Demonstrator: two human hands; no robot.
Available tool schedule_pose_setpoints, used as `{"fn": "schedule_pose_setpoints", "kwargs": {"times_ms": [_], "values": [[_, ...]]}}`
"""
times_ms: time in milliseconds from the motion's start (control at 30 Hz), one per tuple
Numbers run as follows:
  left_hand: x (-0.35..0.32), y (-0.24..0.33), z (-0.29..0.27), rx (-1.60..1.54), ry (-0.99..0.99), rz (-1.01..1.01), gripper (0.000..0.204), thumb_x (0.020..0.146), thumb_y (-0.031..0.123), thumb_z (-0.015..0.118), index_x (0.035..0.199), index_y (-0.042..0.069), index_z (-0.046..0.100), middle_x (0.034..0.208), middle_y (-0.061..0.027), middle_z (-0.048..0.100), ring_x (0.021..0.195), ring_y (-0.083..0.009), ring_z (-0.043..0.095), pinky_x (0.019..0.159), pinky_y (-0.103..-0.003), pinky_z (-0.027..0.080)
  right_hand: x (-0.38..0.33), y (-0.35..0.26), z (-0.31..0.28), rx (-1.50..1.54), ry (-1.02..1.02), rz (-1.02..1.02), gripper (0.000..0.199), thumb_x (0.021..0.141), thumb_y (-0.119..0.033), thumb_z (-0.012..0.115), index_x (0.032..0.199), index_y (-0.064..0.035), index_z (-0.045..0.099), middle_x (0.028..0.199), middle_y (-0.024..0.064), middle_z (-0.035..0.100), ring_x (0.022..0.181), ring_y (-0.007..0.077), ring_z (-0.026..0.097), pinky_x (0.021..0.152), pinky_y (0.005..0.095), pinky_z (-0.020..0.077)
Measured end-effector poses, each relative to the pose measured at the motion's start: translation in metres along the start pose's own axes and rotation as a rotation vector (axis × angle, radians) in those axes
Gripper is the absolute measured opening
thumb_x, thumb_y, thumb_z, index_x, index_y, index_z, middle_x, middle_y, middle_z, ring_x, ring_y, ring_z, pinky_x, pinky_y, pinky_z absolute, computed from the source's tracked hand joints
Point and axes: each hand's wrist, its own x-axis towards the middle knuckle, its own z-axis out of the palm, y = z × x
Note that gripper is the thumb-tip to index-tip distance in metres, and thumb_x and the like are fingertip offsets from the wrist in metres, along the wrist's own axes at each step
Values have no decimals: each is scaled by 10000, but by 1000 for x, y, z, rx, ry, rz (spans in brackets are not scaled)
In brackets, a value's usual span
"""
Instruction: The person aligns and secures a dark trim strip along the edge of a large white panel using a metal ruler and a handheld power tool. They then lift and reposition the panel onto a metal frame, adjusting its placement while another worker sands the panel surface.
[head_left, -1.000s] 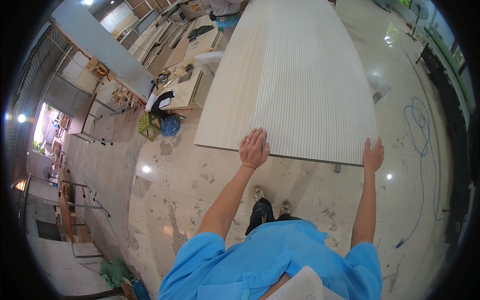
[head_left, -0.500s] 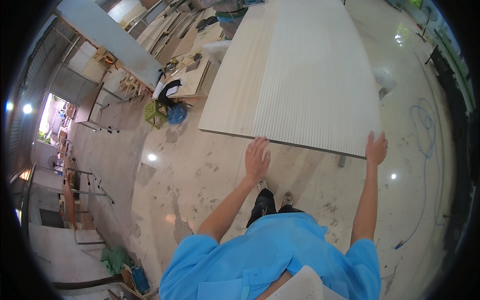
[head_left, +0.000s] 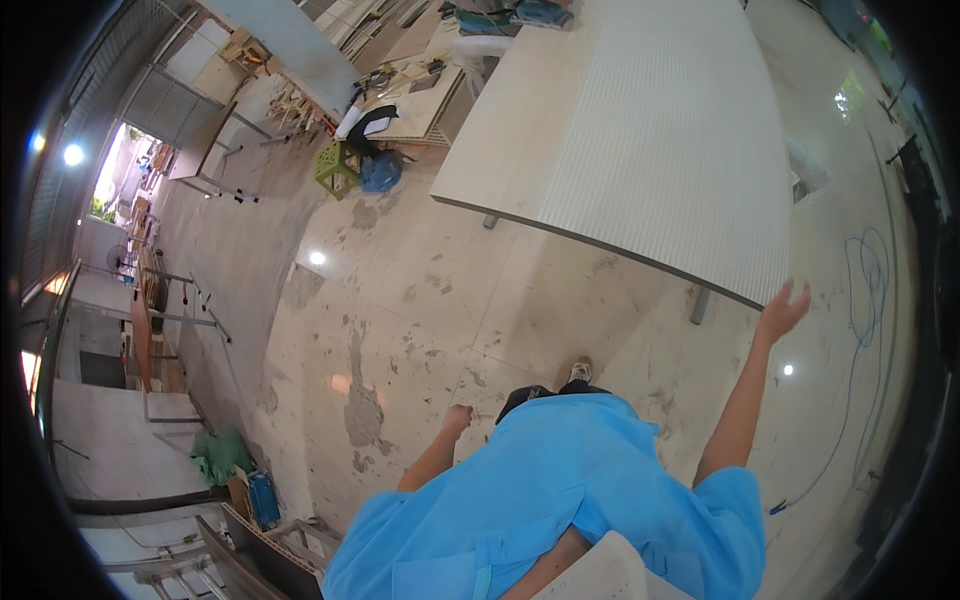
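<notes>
A long pale door-like panel (head_left: pixel 640 120), ribbed along its right part, lies raised off the floor on grey metal legs. At its near right corner my right hand (head_left: pixel 785 312) is open with fingers spread, touching or just beside the edge; I cannot tell which. Down by my left side, apart from the panel, my left hand (head_left: pixel 458 418) is loosely curled with nothing visible in it. Most of its fingers are hidden from this angle.
At the panel's far left stands another person, partly cut off, beside a blue object (head_left: pixel 545 12). Left of the panel are a worktable with tools (head_left: pixel 410 105), a green stool (head_left: pixel 335 168) and a blue bag (head_left: pixel 380 172). A thin blue hose (head_left: pixel 850 400) lies on the floor at right.
My left hand has come off the panel's near edge and dropped to my side, its fingers curling. My right hand stays by the corner, fingers wider apart. The panel now appears farther up and right.
</notes>
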Motion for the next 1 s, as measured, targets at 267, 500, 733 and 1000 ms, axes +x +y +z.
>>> {"fn": "schedule_pose_setpoints", "kwargs": {"times_ms": [267,500,733,1000], "values": [[-53,56,25,-484,-96,186,364,990,322,586,1207,32,619,1020,-72,687,893,-175,666,768,-350,509,-156,207,-29,-658,-427,334,400,1054,-304,521,1061,66,674,1056,210,711,1010,361,679,898,463,517],[-81,23,31,-371,-195,228,383,1006,334,568,1256,47,607,1133,-104,694,1020,-208,666,895,-370,508,-404,249,-131,-408,-859,567,509,855,-353,647,1067,108,692,1089,334,688,1084,456,658,935,497,502],[-81,-98,38,-217,-219,133,357,978,296,583,1222,38,617,1047,-113,692,854,-198,661,748,-335,518,-468,224,-220,-402,-1275,423,474,786,-398,692,846,68,753,934,271,738,906,411,722,835,489,541],[-80,-162,42,-220,-203,49,331,966,264,573,1183,20,629,972,-104,681,785,-189,646,672,-331,500,-422,191,-267,-205,-1093,901,428,885,-236,671,1170,82,634,955,185,678,815,262,697,629,391,571]]}}
